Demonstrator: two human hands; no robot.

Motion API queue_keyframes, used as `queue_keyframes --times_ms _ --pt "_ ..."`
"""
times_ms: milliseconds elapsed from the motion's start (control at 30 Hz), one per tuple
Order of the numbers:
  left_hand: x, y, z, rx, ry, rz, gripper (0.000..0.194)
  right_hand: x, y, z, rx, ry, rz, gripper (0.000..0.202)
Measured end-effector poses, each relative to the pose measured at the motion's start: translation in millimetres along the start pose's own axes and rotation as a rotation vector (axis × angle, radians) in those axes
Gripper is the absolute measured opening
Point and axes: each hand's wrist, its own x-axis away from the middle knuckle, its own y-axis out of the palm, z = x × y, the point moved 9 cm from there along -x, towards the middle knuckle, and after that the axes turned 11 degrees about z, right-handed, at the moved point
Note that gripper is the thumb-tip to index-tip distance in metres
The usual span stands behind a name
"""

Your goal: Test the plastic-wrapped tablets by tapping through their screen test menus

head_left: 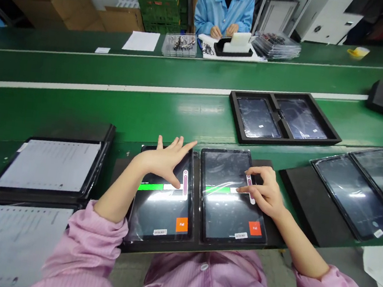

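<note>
Two tablets lie side by side in a black foam tray in front of me. Both screens show a green bar, a volume slider and an orange-red "Fail" box. Over the upper part of the left tablet my left hand is spread, its thumb close to the slider; whether it touches the glass I cannot tell. My right hand is at the right tablet, fingers apart, with fingertips at the slider and at the white end of the green bar. Neither hand grasps anything.
To the left are a white-screened tablet and another one nearer me. Dark tablets rest on foam at right. A foam tray with two tablets sits on the green conveyor. Across it, a person in blue works.
</note>
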Motion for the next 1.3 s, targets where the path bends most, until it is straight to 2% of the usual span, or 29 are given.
queue_keyframes --times_ms 133,200,300,400,500,600,667,833,900,1100,1233,1300 --pt "1.3 -4.1 1.4 0.019 -0.016 -0.02 0.149 1.0 -19.9 5.7 -0.101 0.005 0.23 0.051" --pt "8.3 -10.2 -7.2 0.095 0.005 -0.046 0.148 2.7 -26.9 13.2 -0.138 0.052 0.321 0.05" --pt "26.1 -18.5 -46.5 0.13 -0.065 -0.094 0.125 4.4 -29.3 22.7 -0.157 0.117 0.382 0.053" --pt "41.4 -25.2 -89.7 0.14 -0.134 -0.084 0.097 3.4 -29.1 21.5 -0.162 0.099 0.386 0.054" --pt "43.8 -27.5 -107.1 0.208 -0.074 -0.044 0.087 -0.7 -24.8 3.2 -0.109 -0.026 0.28 0.053" --pt "38.9 -24.6 -110.6 0.297 -0.036 -0.031 0.087 -1.4 -18.5 -30.7 -0.036 -0.245 0.131 0.048" --pt "35.4 -23.0 -111.3 0.335 -0.037 -0.023 0.086 -0.7 -19.1 -49.5 -0.018 -0.337 0.101 0.046" --pt "33.3 -22.7 -113.6 0.333 -0.046 -0.005 0.08 -3.8 -19.8 -70.3 -0.029 -0.356 0.09 0.05" --pt "33.6 -23.0 -113.9 0.337 -0.049 0.001 0.078 -5.6 -13.8 -76.0 -0.023 -0.362 0.04 0.052" --pt "32.2 -22.5 -115.7 0.35 -0.077 0.015 0.075 -3.3 35.0 -92.2 0.04 -0.421 -0.314 0.067" --pt "29.7 -24.6 -110.8 0.26 -0.133 0.057 0.07 3.4 60.1 -96.8 0.065 -0.472 -0.423 0.058" --pt "26.8 -26.8 -98.9 0.171 -0.168 0.103 0.064 5.7 64.4 -96.9 0.062 -0.473 -0.445 0.054"
